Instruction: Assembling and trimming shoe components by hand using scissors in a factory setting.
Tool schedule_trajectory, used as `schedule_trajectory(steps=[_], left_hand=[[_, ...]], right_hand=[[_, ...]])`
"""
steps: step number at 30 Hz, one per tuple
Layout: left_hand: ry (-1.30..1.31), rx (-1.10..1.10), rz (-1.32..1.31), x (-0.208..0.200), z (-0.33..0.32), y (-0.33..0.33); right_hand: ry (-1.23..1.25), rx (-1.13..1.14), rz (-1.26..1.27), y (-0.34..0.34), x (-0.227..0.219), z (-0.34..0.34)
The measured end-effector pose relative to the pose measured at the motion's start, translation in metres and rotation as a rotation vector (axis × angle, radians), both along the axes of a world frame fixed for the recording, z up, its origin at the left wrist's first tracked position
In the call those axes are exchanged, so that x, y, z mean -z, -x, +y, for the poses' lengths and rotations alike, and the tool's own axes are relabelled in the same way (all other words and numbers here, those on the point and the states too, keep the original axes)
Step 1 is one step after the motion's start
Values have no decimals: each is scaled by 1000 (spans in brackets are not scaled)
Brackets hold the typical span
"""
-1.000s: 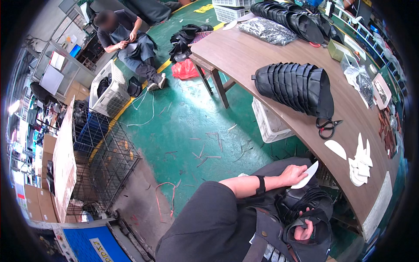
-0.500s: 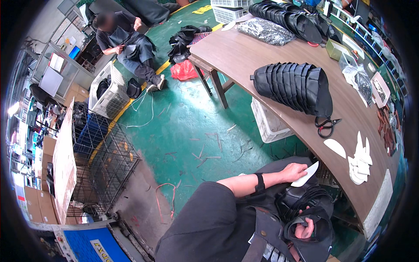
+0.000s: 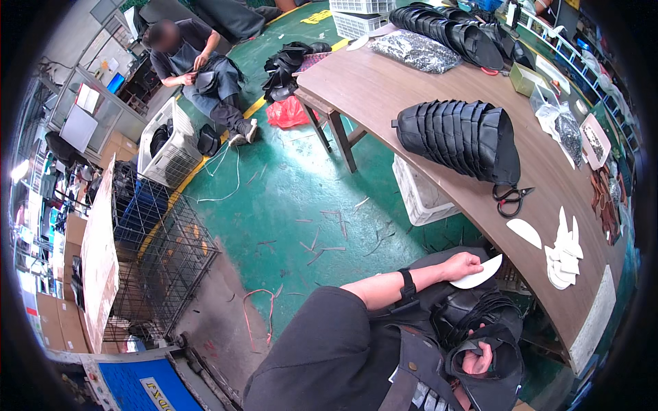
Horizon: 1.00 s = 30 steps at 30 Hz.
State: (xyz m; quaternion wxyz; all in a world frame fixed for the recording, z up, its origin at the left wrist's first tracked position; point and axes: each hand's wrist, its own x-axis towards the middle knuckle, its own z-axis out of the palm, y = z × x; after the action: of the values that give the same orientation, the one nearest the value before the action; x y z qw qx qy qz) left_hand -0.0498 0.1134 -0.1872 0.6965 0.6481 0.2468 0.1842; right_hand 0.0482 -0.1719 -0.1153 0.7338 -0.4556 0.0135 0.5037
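Observation:
Between the thumb and fingers of my left hand (image 3: pixel 460 266) is a white half-moon stiffener piece (image 3: pixel 481 274), held above my lap. My right hand (image 3: pixel 478 358) is lower, its curled fingers holding a black shoe upper (image 3: pixel 508 348) at its opening; part of that hand is hidden inside. More black uppers (image 3: pixel 462 308) lie layered on my lap below the white piece. On the table beside me are another white half-moon piece (image 3: pixel 525 233), a pile of white pieces (image 3: pixel 565 255), black-handled scissors (image 3: pixel 510 200) and a nested row of black uppers (image 3: pixel 456 137).
The brown table (image 3: pixel 370 85) curves along my right, carrying more uppers (image 3: pixel 445 31) and a bag of small dark parts (image 3: pixel 417 52). A white crate (image 3: pixel 419 195) stands under it. A co-worker (image 3: pixel 199 75) sits far left, near a wire cage (image 3: pixel 168 267). Scraps litter the green floor.
My left hand has shifted slightly, and the white piece in it has turned to a flatter angle. My right hand stays in the upper. The co-worker's hands have come closer together.

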Motion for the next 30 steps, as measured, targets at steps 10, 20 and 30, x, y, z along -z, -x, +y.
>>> schedule_trajectory(steps=[10, 20, 30], left_hand=[[136, -25, 123, -33, 15, 28], [-17, 422, 125, -176, -58, 9], [-382, 298, 269, -149, -71, 16]], right_hand=[[-141, -129, 131, -14, -1, 22], [143, -4, 116, 6, -15, 31], [76, -60, 132, 17, -16, 16]])
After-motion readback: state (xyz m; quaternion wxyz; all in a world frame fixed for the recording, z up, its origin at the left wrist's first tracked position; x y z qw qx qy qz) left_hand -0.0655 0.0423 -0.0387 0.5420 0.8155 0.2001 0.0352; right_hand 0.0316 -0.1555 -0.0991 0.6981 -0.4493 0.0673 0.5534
